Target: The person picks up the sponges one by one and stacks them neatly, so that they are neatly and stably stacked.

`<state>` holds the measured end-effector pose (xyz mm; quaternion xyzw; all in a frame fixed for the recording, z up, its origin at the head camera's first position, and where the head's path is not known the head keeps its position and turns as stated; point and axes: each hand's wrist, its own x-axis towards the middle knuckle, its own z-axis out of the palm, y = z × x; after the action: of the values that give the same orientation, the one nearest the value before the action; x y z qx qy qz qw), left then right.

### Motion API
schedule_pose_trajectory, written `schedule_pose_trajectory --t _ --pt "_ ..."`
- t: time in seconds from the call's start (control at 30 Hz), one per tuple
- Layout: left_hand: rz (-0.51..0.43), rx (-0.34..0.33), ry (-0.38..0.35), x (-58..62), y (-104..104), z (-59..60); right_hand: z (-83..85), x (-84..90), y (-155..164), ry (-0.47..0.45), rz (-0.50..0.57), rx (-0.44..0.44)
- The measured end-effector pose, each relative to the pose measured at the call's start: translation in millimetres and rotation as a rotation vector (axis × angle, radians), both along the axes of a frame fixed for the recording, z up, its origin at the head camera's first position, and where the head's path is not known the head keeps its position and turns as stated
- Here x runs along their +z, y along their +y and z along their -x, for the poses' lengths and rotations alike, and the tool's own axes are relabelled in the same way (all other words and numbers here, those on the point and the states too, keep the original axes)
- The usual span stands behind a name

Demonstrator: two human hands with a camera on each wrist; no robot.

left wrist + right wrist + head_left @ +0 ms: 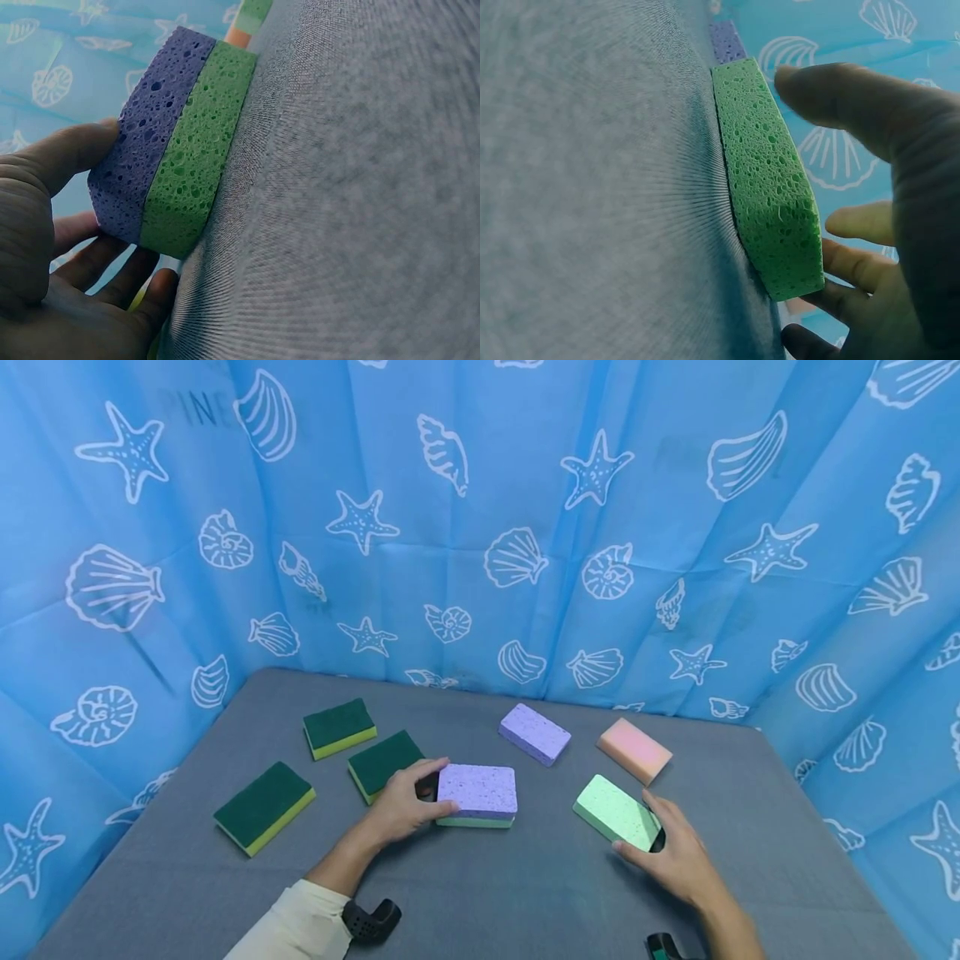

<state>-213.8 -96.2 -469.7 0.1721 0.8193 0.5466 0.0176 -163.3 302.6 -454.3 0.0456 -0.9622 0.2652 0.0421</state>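
Observation:
In the middle of the table a purple sponge [477,787] lies squarely on top of a green sponge [477,822]. My left hand [405,804] pinches the purple one at its left end, thumb on the near side and fingers at the far side. To the right, another green sponge [611,808] lies flat on the cloth. Around its right end my right hand [682,856] is spread, thumb on the near side and fingers beyond. The right wrist view shows a gap between that thumb and the green sponge [769,172].
Several green-and-yellow scrub sponges [264,806] lie on the left of the grey-clothed table [540,893]. Farther back are a second purple sponge [535,732] and a pink-orange sponge [635,749]. A blue shell-print curtain [480,485] hangs behind and at both sides.

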Motion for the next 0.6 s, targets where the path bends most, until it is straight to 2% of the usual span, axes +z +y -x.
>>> schedule_pose_trajectory --t 0.43,0.6 --pt "-0.004 -0.018 -0.005 1.0 -0.5 0.5 1.4 -1.5 -2.6 -0.028 -0.065 -0.019" --pt "-0.005 -0.019 -0.006 0.7 -0.5 0.2 1.2 -2.3 -2.7 -0.006 -0.069 -0.023"
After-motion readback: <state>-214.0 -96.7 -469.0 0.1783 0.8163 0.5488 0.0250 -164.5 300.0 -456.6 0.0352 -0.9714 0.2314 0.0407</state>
